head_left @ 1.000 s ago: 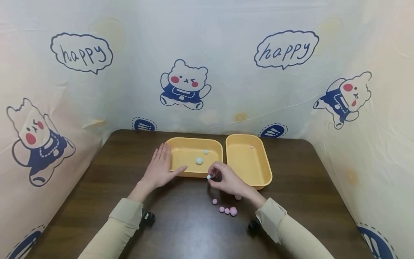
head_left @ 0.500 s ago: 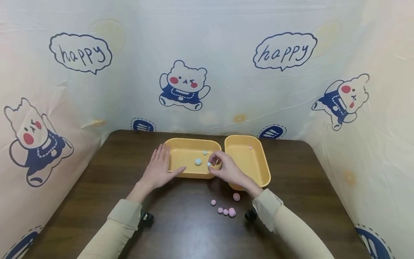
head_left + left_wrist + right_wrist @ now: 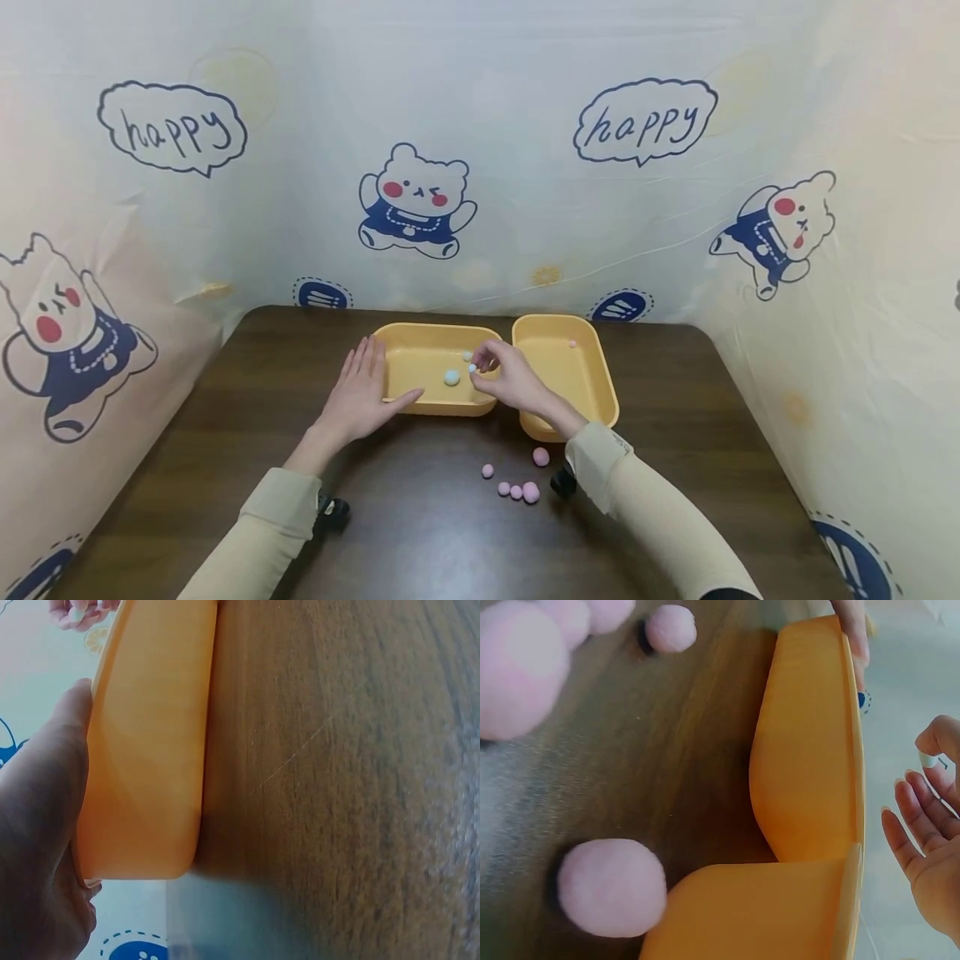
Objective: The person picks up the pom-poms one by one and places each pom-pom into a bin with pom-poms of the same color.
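Observation:
Over the right part of the left yellow tray [image 3: 408, 362], my right hand [image 3: 512, 382] pinches a small pale blue ball [image 3: 472, 368] between thumb and index finger. The other fingers are loosely bent in the right wrist view. Two more pale blue balls lie in that tray: a larger one [image 3: 452, 377] and a smaller one [image 3: 467, 356] just behind the held ball. My left hand [image 3: 358, 398] rests with straight fingers on the tray's left end. Its thumb [image 3: 73, 705] lies along the front rim in the left wrist view.
Beside it stands a second yellow tray [image 3: 562, 400] with a tiny pink ball [image 3: 572, 343] inside. Several pink balls lie on the dark wooden table [image 3: 420, 500] in front, including a large one [image 3: 541, 457] close to the second tray. A printed cloth [image 3: 525, 100] hangs behind.
My right hand has carried the pinched blue ball from in front of the left tray to over it. The left hand stays on the tray's end. The head view has shifted slightly.

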The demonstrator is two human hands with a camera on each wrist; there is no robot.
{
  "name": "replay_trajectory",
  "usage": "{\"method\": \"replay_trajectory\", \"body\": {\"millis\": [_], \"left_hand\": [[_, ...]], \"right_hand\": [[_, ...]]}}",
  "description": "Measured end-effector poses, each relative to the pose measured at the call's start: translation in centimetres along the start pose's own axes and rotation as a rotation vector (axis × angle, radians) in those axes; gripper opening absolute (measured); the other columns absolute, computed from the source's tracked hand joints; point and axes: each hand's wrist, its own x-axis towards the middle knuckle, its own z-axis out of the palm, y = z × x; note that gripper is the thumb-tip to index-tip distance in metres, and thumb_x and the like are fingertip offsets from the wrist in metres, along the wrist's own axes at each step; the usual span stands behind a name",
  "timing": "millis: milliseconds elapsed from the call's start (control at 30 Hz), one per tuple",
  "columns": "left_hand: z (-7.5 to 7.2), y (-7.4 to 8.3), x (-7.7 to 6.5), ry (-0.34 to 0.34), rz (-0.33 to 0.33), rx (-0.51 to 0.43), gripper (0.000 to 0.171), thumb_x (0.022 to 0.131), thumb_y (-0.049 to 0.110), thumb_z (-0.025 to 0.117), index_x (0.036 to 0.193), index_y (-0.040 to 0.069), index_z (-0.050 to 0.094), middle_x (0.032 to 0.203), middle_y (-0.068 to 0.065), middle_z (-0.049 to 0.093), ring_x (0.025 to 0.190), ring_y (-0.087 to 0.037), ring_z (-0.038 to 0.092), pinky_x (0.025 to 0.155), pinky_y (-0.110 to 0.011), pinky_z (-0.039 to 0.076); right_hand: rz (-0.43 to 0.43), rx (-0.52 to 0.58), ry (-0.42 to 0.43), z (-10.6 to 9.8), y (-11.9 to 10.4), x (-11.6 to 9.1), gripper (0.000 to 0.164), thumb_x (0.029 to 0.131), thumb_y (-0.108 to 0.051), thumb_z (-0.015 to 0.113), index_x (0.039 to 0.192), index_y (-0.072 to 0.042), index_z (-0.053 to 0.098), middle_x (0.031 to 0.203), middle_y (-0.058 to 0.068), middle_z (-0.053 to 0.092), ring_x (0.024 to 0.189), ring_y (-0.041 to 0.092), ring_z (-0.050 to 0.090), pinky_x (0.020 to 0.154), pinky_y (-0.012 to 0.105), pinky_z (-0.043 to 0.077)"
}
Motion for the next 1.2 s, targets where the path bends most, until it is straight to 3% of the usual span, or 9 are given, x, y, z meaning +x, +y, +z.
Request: {"method": "replay_trajectory", "body": {"millis": [367,667,1200], "left_hand": [[0.1,0.0,-0.2,0.057,0.043,-0.069,0.136,0.092,0.095,0.045,0.170,-0.012,0.013,0.181,-0.034,0.009,0.170,-0.052,0.009,0.138,-0.070,0.010],[0.1,-0.1,0.0,0.013,0.010,0.012,0.126,0.098,0.085,0.051,0.172,-0.009,0.010,0.183,-0.029,0.004,0.171,-0.050,0.006,0.140,-0.064,0.007],[-0.1,0.1,-0.2,0.012,0.009,0.004,0.125,0.098,0.082,0.053,0.172,-0.009,0.009,0.183,-0.030,0.005,0.171,-0.050,0.007,0.140,-0.064,0.008]], "right_hand": [[0.032,0.008,0.000,0.5,0.4,1.9,0.016,0.093,-0.002,0.077,0.106,0.000,0.068,0.100,0.016,0.072,0.092,0.025,0.068,0.086,0.032,0.058],[0.082,0.023,-0.003,1.0,0.8,3.0,0.014,0.093,-0.001,0.075,0.105,0.001,0.068,0.100,0.017,0.072,0.093,0.027,0.068,0.083,0.026,0.055],[0.096,-0.004,-0.033,2.0,1.6,4.5,0.010,0.096,-0.003,0.074,0.105,0.002,0.070,0.098,0.015,0.073,0.088,0.019,0.066,0.076,0.020,0.053]]}}
